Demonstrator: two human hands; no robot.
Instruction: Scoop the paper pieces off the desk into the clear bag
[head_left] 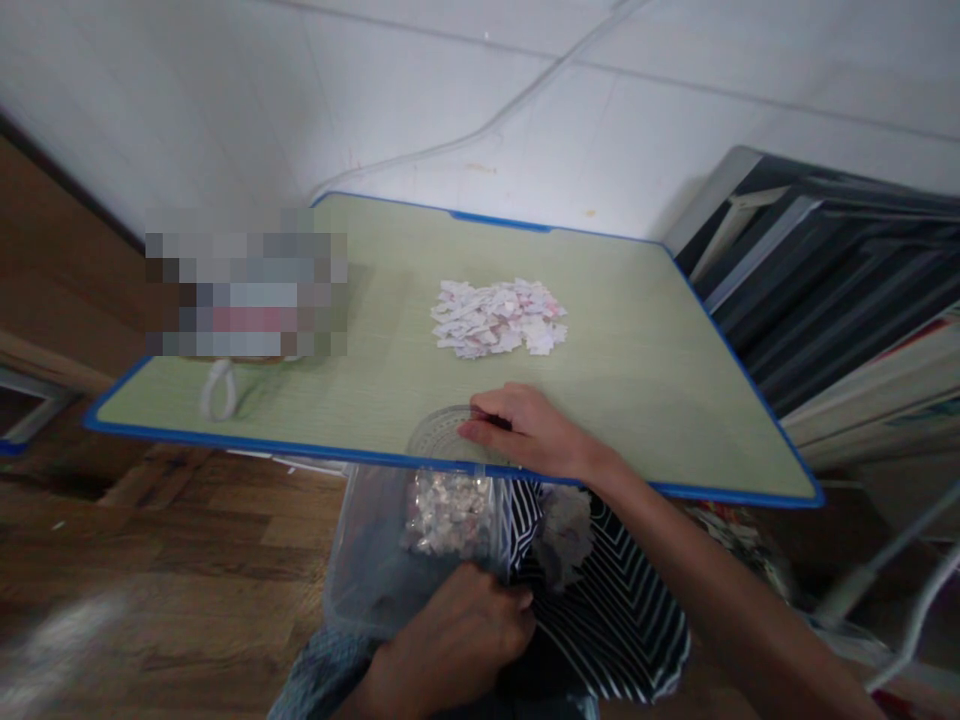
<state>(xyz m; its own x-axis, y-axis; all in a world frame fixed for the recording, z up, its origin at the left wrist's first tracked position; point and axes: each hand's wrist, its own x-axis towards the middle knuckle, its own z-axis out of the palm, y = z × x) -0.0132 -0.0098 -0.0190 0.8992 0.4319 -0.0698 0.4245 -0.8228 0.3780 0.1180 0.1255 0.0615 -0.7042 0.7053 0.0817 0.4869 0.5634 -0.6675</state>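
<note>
My right hand (529, 430) is closed on the right end of a clear protractor (441, 436), a half-round with printed markings, at the front edge of the green table. Below the table edge, my left hand (469, 625) is closed at the near right rim of a clear plastic box (349, 560); its fingertips are hidden. Shiny, pale scraps (450, 510) lie inside that box. Farther back on the tabletop is a loose pile of torn white paper pieces (499, 318), some with pink marks, which neither hand touches.
The green table (637, 360) has a blue rim. At its left stands a blurred-out object (247, 300) with a white loop (219, 390). Dark flat panels (832, 260) lean at the right. A white cable (487, 125) runs along the wall. Striped black cloth (622, 610) lies beneath.
</note>
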